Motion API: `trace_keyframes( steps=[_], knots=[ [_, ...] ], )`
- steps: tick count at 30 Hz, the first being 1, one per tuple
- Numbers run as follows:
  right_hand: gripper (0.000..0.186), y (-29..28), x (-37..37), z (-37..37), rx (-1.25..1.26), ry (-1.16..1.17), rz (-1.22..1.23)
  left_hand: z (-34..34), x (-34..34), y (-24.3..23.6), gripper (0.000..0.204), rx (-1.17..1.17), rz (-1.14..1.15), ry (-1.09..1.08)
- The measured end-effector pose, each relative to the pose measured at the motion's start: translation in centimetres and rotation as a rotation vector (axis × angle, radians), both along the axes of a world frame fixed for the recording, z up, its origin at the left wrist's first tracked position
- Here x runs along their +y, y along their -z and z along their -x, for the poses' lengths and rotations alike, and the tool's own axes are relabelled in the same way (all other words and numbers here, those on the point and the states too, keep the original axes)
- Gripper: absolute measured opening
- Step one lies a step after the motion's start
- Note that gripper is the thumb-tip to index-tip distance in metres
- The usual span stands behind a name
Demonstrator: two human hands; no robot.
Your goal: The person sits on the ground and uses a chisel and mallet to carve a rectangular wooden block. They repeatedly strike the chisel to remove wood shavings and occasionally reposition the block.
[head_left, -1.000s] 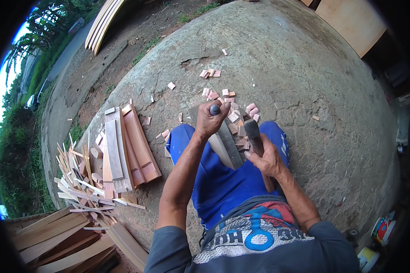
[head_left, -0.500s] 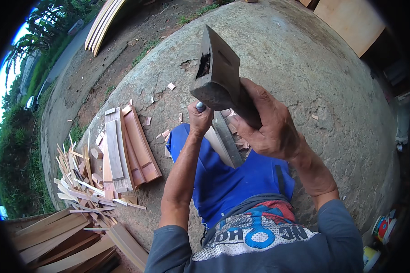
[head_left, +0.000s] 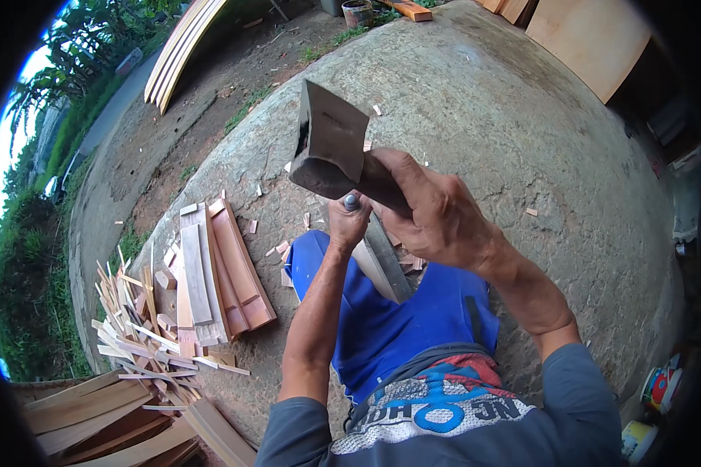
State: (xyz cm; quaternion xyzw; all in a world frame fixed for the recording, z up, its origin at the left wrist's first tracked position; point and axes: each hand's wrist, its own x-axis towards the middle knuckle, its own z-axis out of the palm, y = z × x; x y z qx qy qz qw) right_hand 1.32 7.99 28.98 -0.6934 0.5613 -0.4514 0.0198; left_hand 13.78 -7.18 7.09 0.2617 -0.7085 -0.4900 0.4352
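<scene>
My right hand (head_left: pixel 440 214) is closed round the short handle of a hatchet (head_left: pixel 336 128), whose broad, worn steel head is held up in front of me. Just below that head, my left hand (head_left: pixel 346 224) makes a fist round an upright chisel (head_left: pixel 351 202). Only the chisel's rounded metal end shows; its blade is hidden beneath the fist. Under my hands, a narrow wooden piece (head_left: pixel 383 261) with a grey side lies between my blue-clad legs. The hatchet and my hands cover its far end.
Left of my legs lie curved, notched boards (head_left: pixel 230 268). Beyond them is a heap of thin offcuts (head_left: pixel 144 327), with more planks (head_left: pixel 93 412) at lower left. Wood chips (head_left: pixel 276 249) dot the rough concrete (head_left: pixel 475 101). Paint tins (head_left: pixel 658 389) stand at far right.
My right hand has brought the hatchet down and to the left, closer to the chisel's end. My left hand keeps its grip on the chisel. The view has tipped slightly upward.
</scene>
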Motion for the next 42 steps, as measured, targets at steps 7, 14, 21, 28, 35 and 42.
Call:
trace_keyframes(
  steps=[7, 14, 21, 28, 35, 42],
  knots=[
    [0.058, 5.0, -0.1, -0.3, 0.447, 0.081, -0.389, -1.1, 0.3, 1.8, 0.019, -0.164, 0.127, 0.008],
    [0.063, 2.6, 0.5, 0.3, 0.231, -0.008, -0.324, -1.1, 0.2, 2.4, 0.031, -0.185, 0.044, 0.039],
    [0.041, 6.7, -0.1, 0.1, 0.463, 0.019, -0.575, -2.3, 0.2, 3.2, 0.026, -0.389, 0.148, 0.030],
    [0.033, 3.8, 0.2, 0.5, 0.223, 0.015, -0.252, -1.9, 1.0, 1.3, 0.023, -0.273, -0.018, 0.065],
    [0.035, 9.5, 0.1, 2.0, 0.238, 0.040, -0.665, -1.8, 2.4, 1.5, 0.015, -0.215, -0.055, 0.107],
    [0.054, 10.2, 4.4, 1.1, -0.478, 0.072, -0.490, 1.0, 0.1, -1.4, 0.045, -0.119, -0.248, -0.029]
  ],
)
